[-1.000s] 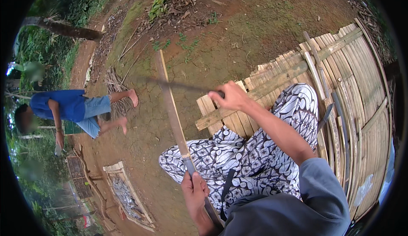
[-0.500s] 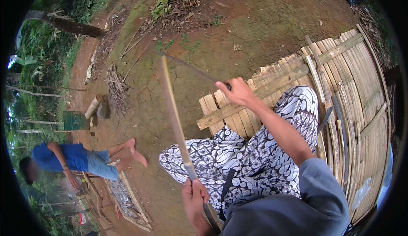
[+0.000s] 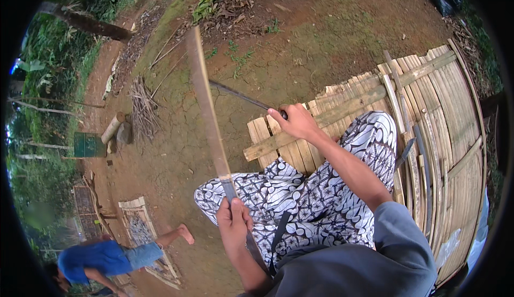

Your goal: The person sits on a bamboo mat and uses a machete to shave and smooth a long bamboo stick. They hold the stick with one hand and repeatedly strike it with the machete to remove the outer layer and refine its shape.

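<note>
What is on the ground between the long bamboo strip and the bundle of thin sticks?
In the head view, only bare cracked dirt lies between the bamboo strip and the stick bundle; nothing else rests there.

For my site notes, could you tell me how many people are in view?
2: the camera wearer, seated on the bamboo platform, and a person in a blue shirt bending at lower left. Others may be hidden beyond the frame.

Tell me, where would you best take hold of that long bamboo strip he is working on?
Probably the near, lower end of the bamboo strip, from below, where the left hand already wraps it. The strip is thin, and its far end juts free beside the blade in the right hand.
</note>
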### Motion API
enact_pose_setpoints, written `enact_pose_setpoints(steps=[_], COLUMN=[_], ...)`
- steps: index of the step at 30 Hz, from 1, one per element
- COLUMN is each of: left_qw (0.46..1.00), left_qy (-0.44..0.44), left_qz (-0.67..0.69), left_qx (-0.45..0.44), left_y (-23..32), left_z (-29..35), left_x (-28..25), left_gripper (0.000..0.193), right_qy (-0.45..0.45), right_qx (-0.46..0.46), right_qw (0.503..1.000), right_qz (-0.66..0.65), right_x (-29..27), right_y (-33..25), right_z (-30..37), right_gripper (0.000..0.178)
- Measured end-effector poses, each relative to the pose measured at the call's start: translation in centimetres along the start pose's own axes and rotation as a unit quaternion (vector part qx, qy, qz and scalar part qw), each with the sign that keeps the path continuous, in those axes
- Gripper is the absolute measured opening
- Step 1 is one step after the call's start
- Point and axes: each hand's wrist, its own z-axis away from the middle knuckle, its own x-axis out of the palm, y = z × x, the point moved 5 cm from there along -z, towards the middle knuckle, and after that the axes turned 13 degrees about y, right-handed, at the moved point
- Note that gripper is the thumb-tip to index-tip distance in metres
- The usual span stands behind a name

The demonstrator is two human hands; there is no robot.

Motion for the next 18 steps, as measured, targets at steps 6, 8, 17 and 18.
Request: enact_pose_setpoints(steps=[6, 8, 17, 18], left_qw=[0.998, 0.999, 0.997, 0.996], left_qy=[0.027, 0.013, -0.043, -0.052], left_qz=[0.020, 0.007, -0.020, -0.028], left_qx=[-0.045, -0.047, -0.067, -0.074], left_y=[-3.6, -4.4, -4.4, -4.3], left_z=[-1.7, -2.0, -1.9, -1.6], left_x=[-1.6, -1.5, 1.5, 2.1], left_gripper=[0.023, 0.023, 0.021, 0.021], right_qy=[0.034, 0.025, -0.051, -0.050], right_qx=[0.004, -0.029, -0.262, -0.295], right_qw=[0.986, 0.981, 0.956, 0.948], right_qz=[-0.164, -0.190, -0.124, -0.106], right_x=[-0.3, -0.3, 1.9, 2.1], right_y=[-0.1, -0.6, -3.3, -3.6], right_z=[-0.3, 0.2, 4.1, 4.6], right_gripper=[0.059, 0.057, 0.047, 0.045])
